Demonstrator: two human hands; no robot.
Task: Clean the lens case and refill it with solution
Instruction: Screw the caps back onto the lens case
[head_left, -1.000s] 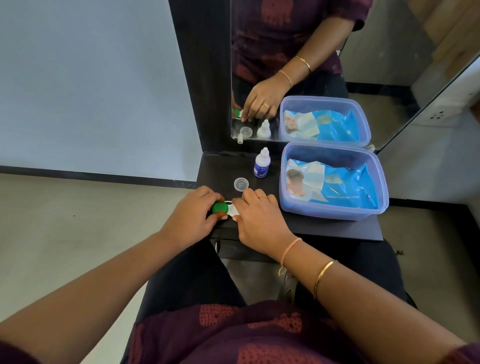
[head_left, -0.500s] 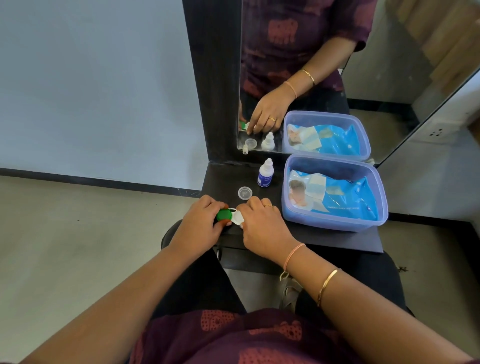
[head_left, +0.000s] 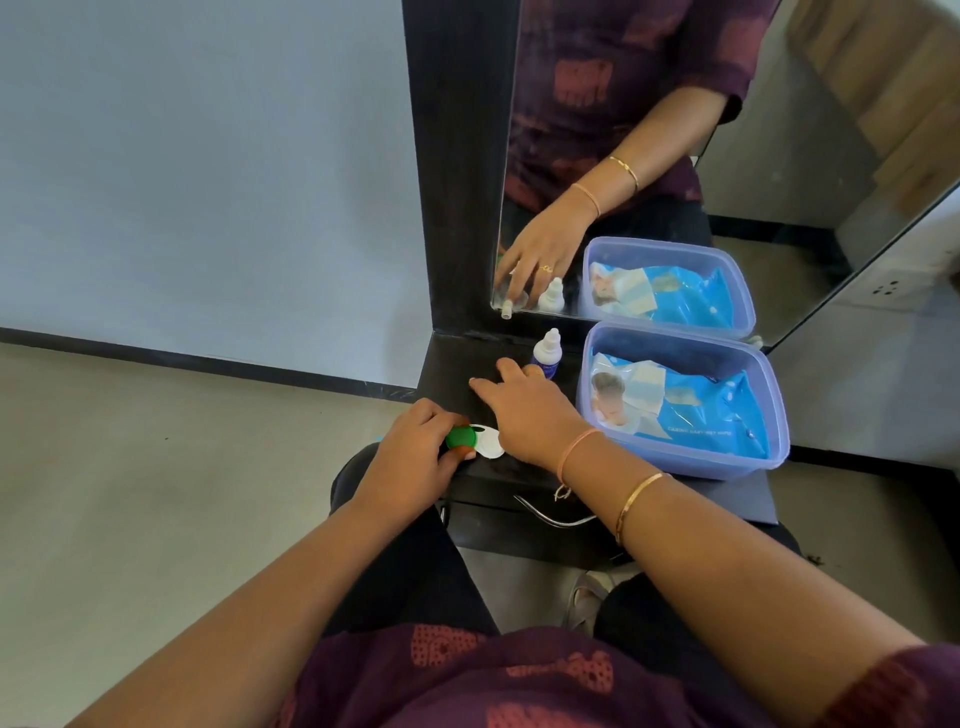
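One hand has moved: the right hand (head_left: 524, 410), off the lens case (head_left: 485, 444) a moment ago, now stretches with straight fingers just beside the bottle (head_left: 546, 353); the left hand (head_left: 410, 457) grips the case's green cap (head_left: 461, 437), nearer the person than the bottle; refilling looks next.

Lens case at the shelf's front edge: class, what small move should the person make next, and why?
Probably twist the green cap off the lens case with the left hand. Its fingers curl round that cap, which is on the case. The right hand lies open beside the solution bottle, so opening this well looks like the step before cleaning.
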